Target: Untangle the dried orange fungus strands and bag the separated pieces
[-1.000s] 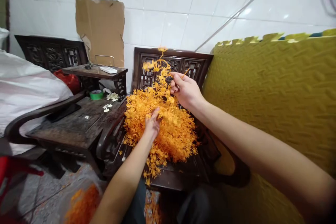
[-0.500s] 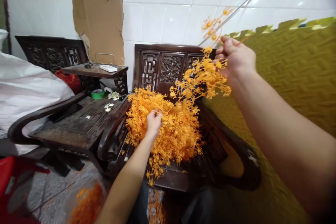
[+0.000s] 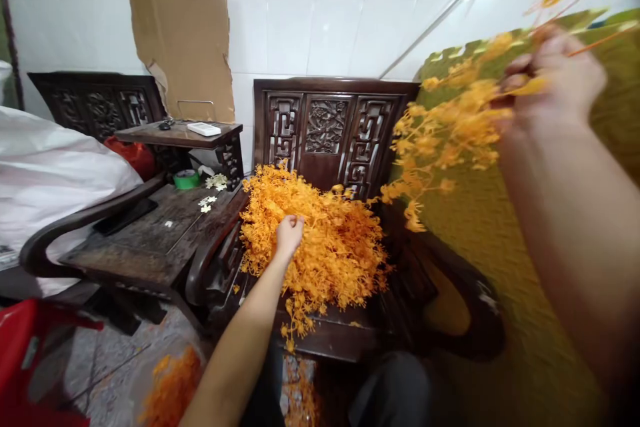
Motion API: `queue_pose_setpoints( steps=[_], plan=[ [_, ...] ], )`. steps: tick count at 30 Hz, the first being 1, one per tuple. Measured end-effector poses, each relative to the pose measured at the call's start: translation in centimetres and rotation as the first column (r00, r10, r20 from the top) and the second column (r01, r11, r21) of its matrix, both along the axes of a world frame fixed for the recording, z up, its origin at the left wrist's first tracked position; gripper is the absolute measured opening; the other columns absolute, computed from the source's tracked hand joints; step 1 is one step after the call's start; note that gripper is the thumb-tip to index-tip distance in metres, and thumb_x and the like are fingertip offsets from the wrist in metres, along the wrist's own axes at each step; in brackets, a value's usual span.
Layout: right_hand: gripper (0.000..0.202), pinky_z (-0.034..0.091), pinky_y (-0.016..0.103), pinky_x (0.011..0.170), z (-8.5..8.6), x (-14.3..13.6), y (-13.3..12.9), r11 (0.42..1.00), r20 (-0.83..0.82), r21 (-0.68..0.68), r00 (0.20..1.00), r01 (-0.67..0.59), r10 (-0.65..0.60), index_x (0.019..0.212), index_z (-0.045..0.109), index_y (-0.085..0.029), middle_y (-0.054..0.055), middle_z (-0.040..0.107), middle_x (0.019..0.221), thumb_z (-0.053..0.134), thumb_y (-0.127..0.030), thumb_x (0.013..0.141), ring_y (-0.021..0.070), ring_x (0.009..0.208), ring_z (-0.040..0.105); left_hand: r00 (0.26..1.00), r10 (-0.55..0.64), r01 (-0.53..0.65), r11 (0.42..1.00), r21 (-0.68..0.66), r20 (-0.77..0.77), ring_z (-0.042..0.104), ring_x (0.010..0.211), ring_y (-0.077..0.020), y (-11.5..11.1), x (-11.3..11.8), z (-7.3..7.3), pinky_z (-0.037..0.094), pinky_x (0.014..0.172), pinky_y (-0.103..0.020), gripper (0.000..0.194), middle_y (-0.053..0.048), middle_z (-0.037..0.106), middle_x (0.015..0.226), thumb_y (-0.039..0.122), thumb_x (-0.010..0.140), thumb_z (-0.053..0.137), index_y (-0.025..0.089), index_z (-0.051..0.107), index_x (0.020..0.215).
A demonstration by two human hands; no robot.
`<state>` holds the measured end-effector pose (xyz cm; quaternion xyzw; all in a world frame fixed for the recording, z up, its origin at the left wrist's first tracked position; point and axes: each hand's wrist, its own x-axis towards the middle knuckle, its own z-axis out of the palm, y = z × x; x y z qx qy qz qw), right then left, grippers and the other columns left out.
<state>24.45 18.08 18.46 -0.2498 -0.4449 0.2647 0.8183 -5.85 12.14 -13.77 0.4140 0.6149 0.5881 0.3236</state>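
Sprigs (image 3: 325, 260), orange and tangled, lie heaped on the seat of a dark carved chair (image 3: 325, 343), covering its middle; one strand droops over the front edge, left of centre. The left hand (image 3: 290, 235) is at the heap's near side, fingers curled in; whether they pinch a strand, I cannot tell. The right hand (image 3: 560, 73), blurred, is high beyond the chair's right edge, grasping a single sprig (image 3: 457, 127) by its stem, the blossoms hanging towards the heap. Whether its lowest tip touches the heap is unclear.

Behind that hand a yellow-green mat (image 3: 480, 273) stands on edge at the chair's right side. Left of the chair is a low table (image 3: 145, 247): green tape (image 3: 187, 179) by its back edge, white flowers (image 3: 216, 181) near the back right corner, a dark flat thing (image 3: 125, 213) towards the left edge. On the raised shelf (image 3: 226, 139) at its back lies a white device (image 3: 204, 129), with cardboard (image 3: 185, 47) upright behind, against the tiled wall (image 3: 295, 27).

Further left are a red bag (image 3: 133, 157) and a white sack (image 3: 55, 167). On the floor, a clear bag (image 3: 135, 383) holds orange pieces (image 3: 173, 383), near a red stool (image 3: 35, 360).
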Motion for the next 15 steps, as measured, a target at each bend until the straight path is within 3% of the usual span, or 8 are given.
queue_pose_setpoints(
  steps=[2,4,6,8,10,12,14,15],
  plan=[
    [0.031,0.017,0.033,0.054,-0.6,-0.5,-1.2,0.997,-0.063,-0.064,0.997,-0.035,0.031,0.083,0.066,-0.023,-0.012,0.053,0.047,0.042,-0.017,0.101,0.0014,0.038,0.034,0.998,0.004,-0.002,1.000,0.026,-0.065,0.067,0.071,-0.0211,-0.2,-0.9,0.3,0.054,0.081,-0.036,0.018,-0.003,0.066,0.071,0.032,0.090,0.070,0.015,0.071,0.095],
    [0.029,0.015,0.034,0.054,-1.6,-1.6,-2.9,0.997,-0.059,-0.019,0.996,-0.075,0.073,0.088,0.068,-0.023,-0.012,0.055,0.048,0.044,-0.017,0.103,0.0011,0.038,0.035,0.990,0.027,-0.013,0.995,0.100,-0.138,0.072,0.090,-0.0263,-1.0,-1.8,1.5,0.054,0.098,-0.044,0.022,-0.010,0.073,0.089,0.030,0.090,0.070,0.014,0.071,0.106],
    [0.030,0.015,0.032,0.052,-2.8,-3.0,-4.7,0.979,-0.065,-0.017,0.977,-0.205,0.204,0.090,0.069,-0.024,-0.011,0.054,0.049,0.044,-0.014,0.105,0.0005,0.038,0.033,0.974,0.083,-0.040,0.979,0.201,-0.209,0.067,0.119,-0.0298,-2.2,-2.1,3.4,0.043,0.116,-0.049,0.029,-0.016,0.073,0.117,0.029,0.090,0.070,0.015,0.069,0.116],
    [0.034,0.017,0.028,0.047,-4.4,-4.7,-6.6,0.924,-0.100,-0.050,0.923,-0.378,0.372,0.090,0.069,-0.025,-0.011,0.050,0.050,0.042,-0.013,0.107,0.0003,0.037,0.031,0.965,0.078,0.006,0.947,0.321,-0.249,0.057,0.138,-0.0292,-3.8,-1.5,5.5,0.036,0.125,-0.048,0.040,-0.016,0.065,0.139,0.034,0.093,0.070,0.019,0.065,0.129],
    [0.036,0.019,0.024,0.043,-6.5,-6.6,-8.2,0.849,-0.162,-0.079,0.847,-0.523,0.507,0.089,0.069,-0.024,-0.009,0.047,0.051,0.041,-0.013,0.108,0.0012,0.038,0.030,0.964,-0.092,0.197,0.877,0.438,-0.250,0.049,0.148,-0.0293,-5.2,0.3,7.1,0.037,0.126,-0.048,0.067,-0.016,0.054,0.156,0.044,0.089,0.077,0.023,0.051,0.147],
    [0.025,0.024,0.019,0.042,-8.8,-8.7,-9.4,0.753,-0.249,-0.088,0.747,-0.652,0.617,0.091,0.070,-0.023,-0.009,0.046,0.054,0.051,-0.017,0.106,0.0017,0.041,0.031,0.904,-0.378,0.426,0.749,0.508,-0.200,0.039,0.157,-0.0317,-6.2,2.7,7.8,0.036,0.127,-0.049,0.107,-0.017,0.038,0.169,0.048,0.076,0.090,0.027,0.029,0.162],
    [0.004,0.029,0.016,0.042,-11.0,-10.4,-10.0,0.671,-0.277,-0.066,0.660,-0.738,0.698,0.095,0.070,-0.024,-0.009,0.046,0.057,0.068,-0.023,0.098,0.0023,0.044,0.032,0.781,-0.619,0.573,0.655,0.493,-0.085,0.048,0.151,-0.0345,-6.4,5.0,7.4,0.042,0.123,-0.050,0.122,-0.019,0.043,0.165,0.050,0.065,0.096,0.027,0.026,0.163],
    [0.006,0.031,0.015,0.042,-12.0,-11.0,-10.1,0.653,-0.276,-0.042,0.637,-0.756,0.720,0.096,0.070,-0.025,-0.010,0.046,0.059,0.075,-0.025,0.094,0.0025,0.045,0.032,0.731,-0.683,0.608,0.646,0.461,-0.008,0.057,0.141,-0.0349,-6.3,5.7,7.0,0.048,0.118,-0.050,0.121,-0.020,0.052,0.157,0.053,0.062,0.097,0.024,0.033,0.160]
  ],
)
